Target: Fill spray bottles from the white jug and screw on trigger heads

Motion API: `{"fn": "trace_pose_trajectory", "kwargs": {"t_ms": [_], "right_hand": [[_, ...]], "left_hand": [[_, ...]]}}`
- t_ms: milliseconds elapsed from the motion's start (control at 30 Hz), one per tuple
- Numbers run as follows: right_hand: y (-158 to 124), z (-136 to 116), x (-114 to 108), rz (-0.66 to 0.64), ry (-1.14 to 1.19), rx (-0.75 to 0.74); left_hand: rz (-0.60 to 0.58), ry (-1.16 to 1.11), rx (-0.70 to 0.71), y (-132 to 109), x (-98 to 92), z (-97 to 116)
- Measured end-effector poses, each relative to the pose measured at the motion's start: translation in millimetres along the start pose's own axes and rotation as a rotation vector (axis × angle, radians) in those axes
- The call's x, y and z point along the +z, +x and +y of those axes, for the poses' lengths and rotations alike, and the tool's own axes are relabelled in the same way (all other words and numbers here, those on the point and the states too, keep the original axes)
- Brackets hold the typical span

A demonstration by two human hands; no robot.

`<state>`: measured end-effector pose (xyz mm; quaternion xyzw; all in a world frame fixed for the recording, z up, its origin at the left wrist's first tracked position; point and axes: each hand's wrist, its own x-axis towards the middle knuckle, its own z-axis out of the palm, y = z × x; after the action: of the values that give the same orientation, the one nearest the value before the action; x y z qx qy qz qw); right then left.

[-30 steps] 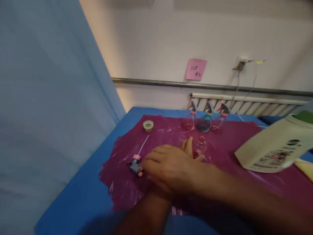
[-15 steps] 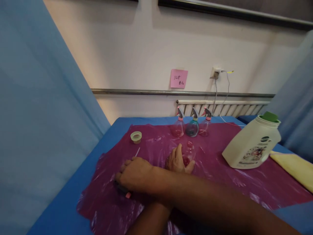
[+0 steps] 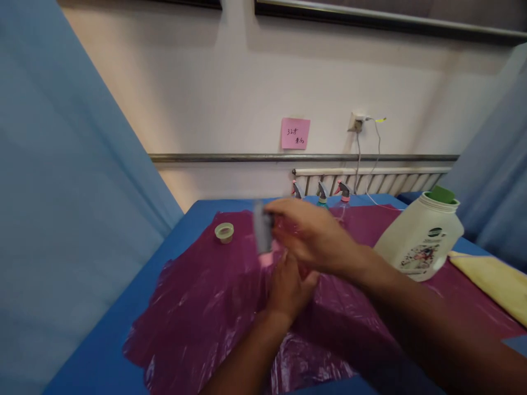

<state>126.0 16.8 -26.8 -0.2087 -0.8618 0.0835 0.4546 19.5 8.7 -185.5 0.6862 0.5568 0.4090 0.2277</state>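
My right hand point(image 3: 307, 230) is up in front of me, closed on a trigger spray head point(image 3: 263, 233) with a grey body and a pink collar, blurred by motion. Below it, my left hand point(image 3: 288, 288) is wrapped round a clear bottle with pink-red contents, now mostly hidden by my hands. The right forearm reaches in from the lower right, the left one from the bottom. Behind the hands stand spray bottles with grey trigger tops; the rightmost spray bottle point(image 3: 345, 197) has a pink collar, and the teal spray bottle point(image 3: 322, 200) is partly covered.
A small pale round cup point(image 3: 224, 232) sits on the purple plastic sheet point(image 3: 197, 296), spread over a blue surface point(image 3: 123, 307). At right stands a large white jug point(image 3: 415, 241) with a green piece in its mouth, beside a yellow cloth point(image 3: 489, 280). Blue curtains hang on both sides.
My right hand has lifted the spray head off the sheet at the left and carried it up and right, over the left hand. My left hand stays at the bottle.
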Motion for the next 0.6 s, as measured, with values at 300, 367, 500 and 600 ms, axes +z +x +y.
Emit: {"fn": "trace_pose_trajectory", "kwargs": {"t_ms": [300,367,500,600], "right_hand": [[-31.5,25.8,-81.9,0.322,0.42,0.513],[-34.1,28.1,-80.3,0.294,0.424,0.516],[-35.0,34.3,-74.6,0.176,0.445,0.527],[-35.0,43.1,-63.7,0.076,0.508,0.556]], "left_hand": [[-0.081,-0.033,-0.037,-15.3,-3.5,-13.9],[-0.088,-0.037,-0.054,-14.9,-3.7,-13.0],[-0.084,-0.02,-0.081,-15.0,-5.0,-9.4],[-0.079,-0.005,-0.052,-13.6,-4.6,-7.6]]}}
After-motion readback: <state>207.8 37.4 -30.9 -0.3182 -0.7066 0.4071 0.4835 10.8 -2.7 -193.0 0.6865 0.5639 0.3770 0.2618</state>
